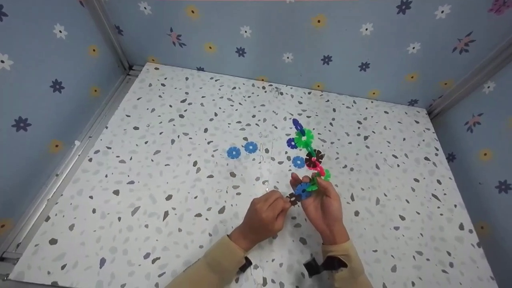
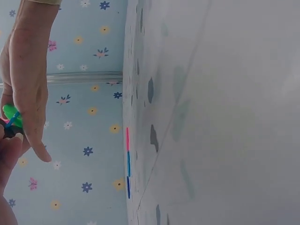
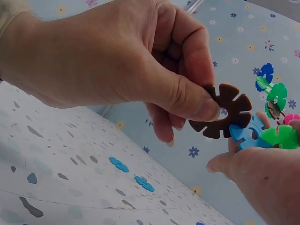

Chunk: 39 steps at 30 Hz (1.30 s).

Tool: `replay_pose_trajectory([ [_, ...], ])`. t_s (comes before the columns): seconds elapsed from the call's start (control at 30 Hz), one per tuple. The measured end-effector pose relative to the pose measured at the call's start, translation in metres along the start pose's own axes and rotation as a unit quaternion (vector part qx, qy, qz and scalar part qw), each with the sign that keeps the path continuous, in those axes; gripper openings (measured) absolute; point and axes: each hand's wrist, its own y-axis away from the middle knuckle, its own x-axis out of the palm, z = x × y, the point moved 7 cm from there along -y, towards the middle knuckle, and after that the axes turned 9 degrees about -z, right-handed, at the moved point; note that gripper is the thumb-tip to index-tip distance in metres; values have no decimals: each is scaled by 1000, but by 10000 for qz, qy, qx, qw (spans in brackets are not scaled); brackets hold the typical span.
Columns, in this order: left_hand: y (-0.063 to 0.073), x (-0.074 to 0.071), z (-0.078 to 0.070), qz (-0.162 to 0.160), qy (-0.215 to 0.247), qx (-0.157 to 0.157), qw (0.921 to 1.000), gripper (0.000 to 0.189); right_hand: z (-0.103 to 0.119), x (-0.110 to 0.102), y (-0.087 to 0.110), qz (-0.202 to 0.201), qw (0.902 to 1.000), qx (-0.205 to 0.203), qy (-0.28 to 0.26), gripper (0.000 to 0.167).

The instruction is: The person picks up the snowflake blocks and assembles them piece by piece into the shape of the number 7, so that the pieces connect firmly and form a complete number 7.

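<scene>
My left hand (image 1: 266,216) pinches a brown slotted disc (image 3: 228,111) between thumb and fingers. The disc's edge meets a light blue slotted disc (image 3: 251,132) at the near end of a chain of interlocking discs. My right hand (image 1: 326,206) is palm up and holds that chain near the light blue disc, beside a green disc (image 3: 281,136). Beyond the fingers, the chain runs away through pink, dark brown and green discs (image 1: 304,138) to a dark blue disc (image 1: 298,125). In the left wrist view, the joined pieces are mostly hidden by both hands.
Two loose light blue discs (image 1: 234,152) (image 1: 251,147) lie left of the chain on the speckled white table (image 1: 192,104). Closer to the chain are another light blue disc (image 1: 298,162) and a dark blue disc (image 1: 292,143). Flower-patterned panels (image 1: 264,36) enclose the table's back and sides.
</scene>
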Motion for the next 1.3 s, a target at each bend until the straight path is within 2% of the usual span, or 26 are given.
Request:
replay_pose_trajectory([
  [0.17, 0, 2, 1, 59, -95, 121, 9999, 18, -4, 0, 1, 24, 9999, 103, -65, 21],
  [0.3, 0, 4, 3, 96, -114, 96, 9998, 17, -3, 1, -1, 110, 9999, 33, -74, 22],
  [0.43, 1, 7, 7, 120, -132, -68, 9998, 15, 1, 6, 0, 341, 9985, -115, 406, 31],
  [0.53, 2, 8, 5, 51, -157, -224, 9996, 14, 5, 10, 2, 433, 9933, -353, 1010, 37],
  [0.6, 3, 9, 2, -12, -140, -332, 9993, 15, 7, 11, 4, 518, 9890, -590, 1255, 32],
  [0.73, 3, 12, -7, -134, -146, -459, 9988, 16, 14, 9, 2, 424, 9891, -948, 1044, 43],
  [0.8, 3, 14, -11, -158, -118, -537, 9984, 14, 19, 6, 0, 256, 9915, -1032, 747, 46],
  [0.9, 4, 18, -17, -112, -92, -676, 9976, 11, 24, 0, -2, -228, 9930, -1120, 292, 44],
  [1.03, 2, 23, -24, -15, -220, -718, 9972, 10, 27, -3, -3, -788, 9878, -1335, -132, 34],
  [1.2, 0, 22, -26, -24, -442, -562, 9974, 11, 24, -7, -3, -1508, 9767, -1515, -193, 40],
  [1.3, -1, 21, -24, -79, -459, -486, 9977, 12, 22, -8, -4, -1781, 9719, -1535, -97, 44],
])
